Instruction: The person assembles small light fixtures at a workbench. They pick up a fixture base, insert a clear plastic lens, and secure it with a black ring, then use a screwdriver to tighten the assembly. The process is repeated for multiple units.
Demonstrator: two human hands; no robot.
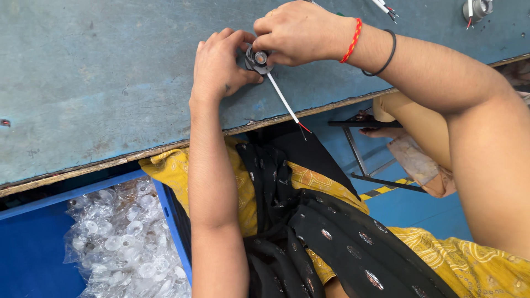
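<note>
Both hands grasp a small round black-and-silver metal fitting (pixel 258 59) on the worn blue-painted workbench (pixel 99 83). The left hand (pixel 221 66) pinches its side while the right hand (pixel 301 33) clenches over its top. A white sheathed cable with red and black wire ends (pixel 284 100) trails from the fitting towards the bench edge.

Both hands meet at about twelve o'clock on the worn blue-grey worktable (pixel 99 83); the left hand (pixel 221 66) pinches a small round black-and-silver part (pixel 258 59) from its nine o'clock side, while the right hand (pixel 301 33) closes over it from one o'clock, its wrist wearing a red thread band (pixel 351 41) and a black band (pixel 386 55). A white cable (pixel 284 99) runs from the part toward five o'clock, ending in red and black wire tips past the table edge; at seven o'clock a blue crate (pixel 33 254) holds bagged clear plastic pieces (pixel 127 243); more wire ends (pixel 386 8) lie at one o'clock.
</note>
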